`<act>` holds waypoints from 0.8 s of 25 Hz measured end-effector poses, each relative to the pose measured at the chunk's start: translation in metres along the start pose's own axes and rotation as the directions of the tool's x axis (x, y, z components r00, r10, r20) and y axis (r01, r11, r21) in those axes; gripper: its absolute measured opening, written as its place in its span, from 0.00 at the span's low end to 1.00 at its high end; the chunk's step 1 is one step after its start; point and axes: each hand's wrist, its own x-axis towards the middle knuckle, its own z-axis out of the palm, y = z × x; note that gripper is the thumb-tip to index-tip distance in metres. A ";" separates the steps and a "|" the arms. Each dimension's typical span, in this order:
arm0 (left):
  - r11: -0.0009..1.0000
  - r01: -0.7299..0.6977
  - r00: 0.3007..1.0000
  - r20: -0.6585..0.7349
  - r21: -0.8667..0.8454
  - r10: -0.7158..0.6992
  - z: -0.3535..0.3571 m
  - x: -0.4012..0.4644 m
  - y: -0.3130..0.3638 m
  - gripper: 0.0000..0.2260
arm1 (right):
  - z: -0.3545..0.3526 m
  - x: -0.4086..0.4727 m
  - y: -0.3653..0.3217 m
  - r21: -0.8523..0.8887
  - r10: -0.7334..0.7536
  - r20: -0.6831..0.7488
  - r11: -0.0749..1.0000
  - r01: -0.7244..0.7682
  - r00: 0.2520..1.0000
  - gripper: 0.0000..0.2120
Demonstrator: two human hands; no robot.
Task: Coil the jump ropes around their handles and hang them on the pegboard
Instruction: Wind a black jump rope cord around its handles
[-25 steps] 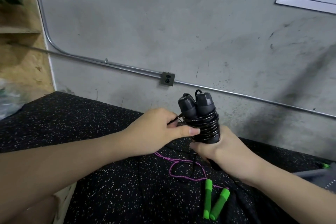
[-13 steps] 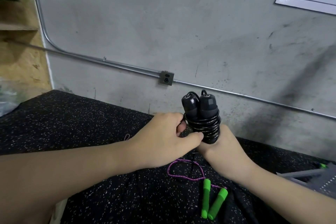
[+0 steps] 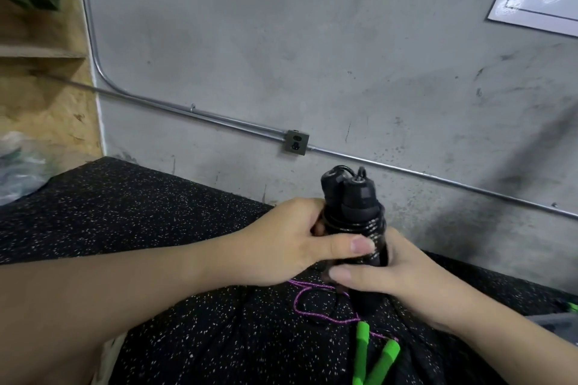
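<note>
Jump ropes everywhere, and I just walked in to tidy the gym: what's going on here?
A person is bundling the black jump rope. The right hand grips the two black handles held upright together, cord coiled round them, while the left hand holds the coils with the thumb pressed across them. A second rope with green handles and purple cord lies uncoiled on the speckled black mat below. No pegboard is in view.

Your two hands meet in the middle, over the mat. Your left hand is on the left side of the coiled rope bundle. Your right hand holds it lower down, on the right. The bundle stands upright. Below your hands, another rope lies on the mat, its two handles nearest you. The wall is behind the mat.
</note>
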 end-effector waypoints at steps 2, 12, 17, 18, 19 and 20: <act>0.994 -0.018 0.996 0.085 -0.105 0.027 -0.001 -0.003 0.000 0.19 | -0.002 -0.004 0.000 0.255 0.106 0.177 0.955 -0.150 0.979 0.19; 0.941 0.168 0.978 -0.168 0.293 -0.122 -0.016 0.000 -0.003 0.37 | -0.001 0.007 0.009 0.095 0.092 -0.229 0.993 -0.072 0.969 0.14; 0.939 0.139 0.978 -0.193 0.315 -0.080 -0.010 0.001 -0.006 0.28 | 0.000 0.017 0.015 0.098 0.182 -0.284 0.982 -0.161 0.941 0.13; 0.948 0.136 0.981 -0.172 0.289 -0.088 -0.010 0.002 -0.012 0.29 | -0.001 0.018 0.015 0.075 0.174 -0.298 0.985 -0.158 0.939 0.12; 0.958 0.139 0.984 -0.144 0.252 -0.105 -0.011 0.002 -0.018 0.31 | -0.001 0.019 0.017 0.035 0.153 -0.317 0.988 -0.150 0.936 0.12; 0.964 0.144 0.986 -0.116 0.225 -0.120 -0.010 0.002 -0.022 0.33 | -0.001 0.019 0.018 -0.026 0.119 -0.334 0.991 -0.135 0.935 0.12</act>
